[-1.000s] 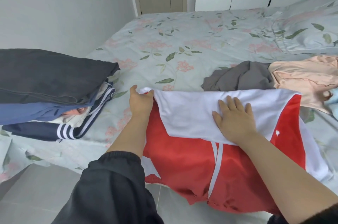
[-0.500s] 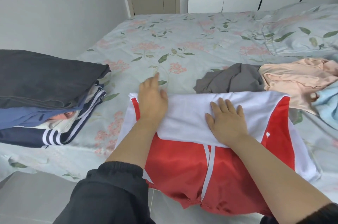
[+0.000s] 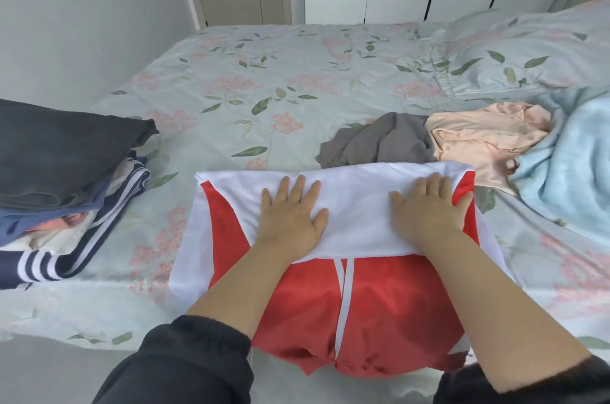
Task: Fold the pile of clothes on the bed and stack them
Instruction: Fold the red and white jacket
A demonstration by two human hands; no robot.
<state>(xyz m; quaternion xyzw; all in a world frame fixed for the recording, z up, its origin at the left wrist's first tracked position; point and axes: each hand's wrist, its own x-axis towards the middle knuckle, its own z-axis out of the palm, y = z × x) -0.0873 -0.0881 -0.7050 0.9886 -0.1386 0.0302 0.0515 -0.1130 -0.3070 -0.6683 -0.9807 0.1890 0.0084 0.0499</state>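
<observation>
As hands (image 3: 290, 215) press flat, smooth red-white garment (image 3: 379, 304)

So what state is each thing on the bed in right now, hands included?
Red and white jacket: partly folded, white part laid over the red, hem hanging over the bed edge.
Left hand: flat, pressing the white fold.
Right hand: flat, pressing the white fold.
Clothes stack: folded, piled at the left.
Grey garment: crumpled, unfolded.
Peach garment: crumpled, unfolded.
Light blue cloth: crumpled, unfolded.
</observation>
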